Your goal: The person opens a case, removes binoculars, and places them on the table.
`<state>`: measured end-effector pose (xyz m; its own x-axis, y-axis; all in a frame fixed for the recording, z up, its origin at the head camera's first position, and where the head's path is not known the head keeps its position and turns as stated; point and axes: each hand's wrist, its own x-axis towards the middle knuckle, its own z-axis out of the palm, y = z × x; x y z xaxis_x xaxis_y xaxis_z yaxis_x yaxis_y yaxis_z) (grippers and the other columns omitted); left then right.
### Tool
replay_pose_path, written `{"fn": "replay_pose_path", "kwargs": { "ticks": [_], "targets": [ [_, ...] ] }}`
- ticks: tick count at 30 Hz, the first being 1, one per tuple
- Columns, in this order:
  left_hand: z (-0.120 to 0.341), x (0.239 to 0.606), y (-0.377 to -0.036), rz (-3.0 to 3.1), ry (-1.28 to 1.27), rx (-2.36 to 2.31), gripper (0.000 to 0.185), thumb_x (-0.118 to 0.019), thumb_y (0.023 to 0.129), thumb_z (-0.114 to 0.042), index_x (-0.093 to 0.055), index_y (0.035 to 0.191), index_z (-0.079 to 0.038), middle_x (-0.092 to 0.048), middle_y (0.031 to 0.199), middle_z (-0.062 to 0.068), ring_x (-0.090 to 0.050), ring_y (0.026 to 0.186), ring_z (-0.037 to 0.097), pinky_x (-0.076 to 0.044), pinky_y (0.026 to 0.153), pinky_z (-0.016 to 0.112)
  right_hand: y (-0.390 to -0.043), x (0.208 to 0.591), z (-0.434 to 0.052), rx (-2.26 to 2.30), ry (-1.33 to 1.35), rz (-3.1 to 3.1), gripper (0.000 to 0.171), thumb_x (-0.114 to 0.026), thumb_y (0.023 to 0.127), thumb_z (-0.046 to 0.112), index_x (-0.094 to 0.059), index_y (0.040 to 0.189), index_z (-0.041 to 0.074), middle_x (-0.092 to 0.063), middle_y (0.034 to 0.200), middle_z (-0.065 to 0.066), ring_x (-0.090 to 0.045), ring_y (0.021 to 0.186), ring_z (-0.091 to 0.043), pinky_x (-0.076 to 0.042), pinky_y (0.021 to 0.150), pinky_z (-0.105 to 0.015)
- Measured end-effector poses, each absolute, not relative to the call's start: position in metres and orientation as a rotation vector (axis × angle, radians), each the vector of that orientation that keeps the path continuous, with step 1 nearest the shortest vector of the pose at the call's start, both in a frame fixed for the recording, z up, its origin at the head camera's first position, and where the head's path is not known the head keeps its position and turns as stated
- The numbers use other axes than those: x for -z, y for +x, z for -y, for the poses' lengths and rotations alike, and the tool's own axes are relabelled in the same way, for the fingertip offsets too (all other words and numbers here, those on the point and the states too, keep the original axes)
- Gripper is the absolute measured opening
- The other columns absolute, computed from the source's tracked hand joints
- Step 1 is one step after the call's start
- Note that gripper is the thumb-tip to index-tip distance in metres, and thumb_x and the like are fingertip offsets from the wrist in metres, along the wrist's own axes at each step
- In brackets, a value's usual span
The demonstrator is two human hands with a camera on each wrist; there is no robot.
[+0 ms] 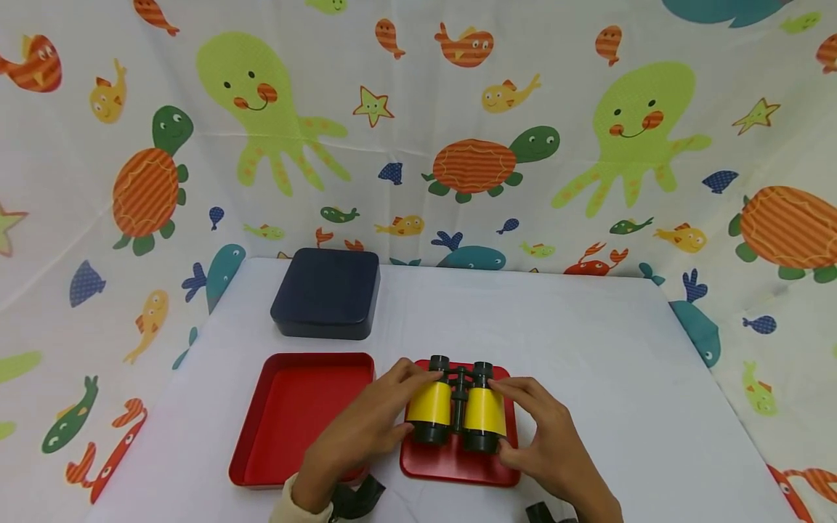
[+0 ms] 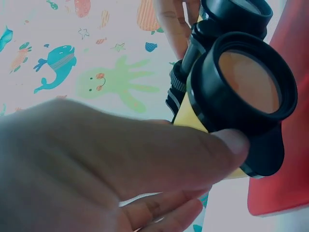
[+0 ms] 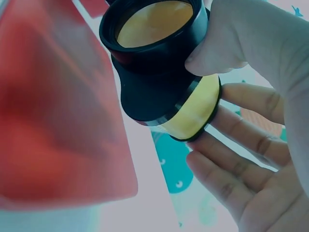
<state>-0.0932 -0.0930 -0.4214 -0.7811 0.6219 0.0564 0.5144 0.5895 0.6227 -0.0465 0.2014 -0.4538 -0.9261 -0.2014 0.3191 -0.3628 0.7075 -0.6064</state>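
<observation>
Yellow and black binoculars [image 1: 484, 411] are held between my two hands over a flat red lid [image 1: 451, 465], eyepieces pointing toward the back. My left hand [image 1: 366, 421] grips the left barrel, its thumb by the black objective rim and its index finger near the eyepiece. On the other barrel, my right hand [image 1: 549, 436] pinches with the thumb low at the objective end and the fingers near the eyepiece. Both front lenses [image 2: 251, 82] show in the left wrist view, the red lid behind them. The right wrist view shows the thumb against the black rim [image 3: 154, 58] and fingertips along the yellow band.
Left of the lid stands an open red tray [image 1: 307, 414] with raised walls. Behind that tray sits a dark navy box [image 1: 327, 294]. White cloth covers the table [image 1: 588, 349], and a sea-animal printed curtain [image 1: 405, 109] hangs at the back and sides.
</observation>
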Motion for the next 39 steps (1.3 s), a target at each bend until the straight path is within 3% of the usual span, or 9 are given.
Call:
{"fn": "replay_pose_path", "kwargs": {
  "ticks": [5, 13, 23, 39],
  "targets": [
    [0.082, 0.424, -0.095, -2.628, 0.969, -0.962, 0.084, -0.086, 0.083, -0.001, -0.052, 0.157, -0.021, -0.056, 0.141, -0.001, -0.059, 0.128, 0.016, -0.057, 0.108, 0.037, -0.046, 0.454, -0.213, -0.989, 0.431, 2.704, 0.089, -0.094, 0.062, 0.003, -0.067, 0.142, 0.030, -0.063, 0.132, 0.018, -0.066, 0.117, -0.008, -0.063, 0.098, -0.040],
    [0.064, 0.429, -0.100, -2.570, 1.011, -0.996, 0.079, -0.083, 0.087, 0.000, -0.051, 0.157, -0.018, -0.054, 0.143, 0.001, -0.057, 0.130, 0.016, -0.055, 0.112, 0.037, -0.045, 0.454, -0.233, -1.009, 0.448, 2.712, 0.086, -0.092, 0.062, -0.002, -0.069, 0.140, 0.026, -0.064, 0.131, 0.015, -0.067, 0.114, -0.013, -0.064, 0.090, -0.037],
    [0.044, 0.429, -0.103, -2.521, 1.043, -0.932, 0.080, -0.085, 0.087, -0.004, -0.052, 0.157, -0.020, -0.056, 0.137, 0.001, -0.055, 0.125, 0.012, -0.057, 0.102, 0.024, -0.041, 0.450, -0.252, -0.958, 0.394, 2.803, 0.082, -0.091, 0.063, 0.000, -0.070, 0.139, 0.024, -0.066, 0.129, 0.008, -0.068, 0.107, -0.023, -0.064, 0.082, -0.033],
    [0.022, 0.430, -0.105, -2.532, 1.106, -0.822, 0.079, -0.089, 0.085, -0.013, -0.053, 0.155, -0.022, -0.057, 0.129, 0.000, -0.052, 0.113, 0.006, -0.054, 0.091, 0.016, -0.038, 0.446, -0.271, -0.949, 0.315, 2.908, 0.077, -0.092, 0.064, 0.004, -0.072, 0.136, 0.023, -0.067, 0.126, 0.007, -0.067, 0.096, -0.018, -0.063, 0.076, -0.030]
  ]
}}
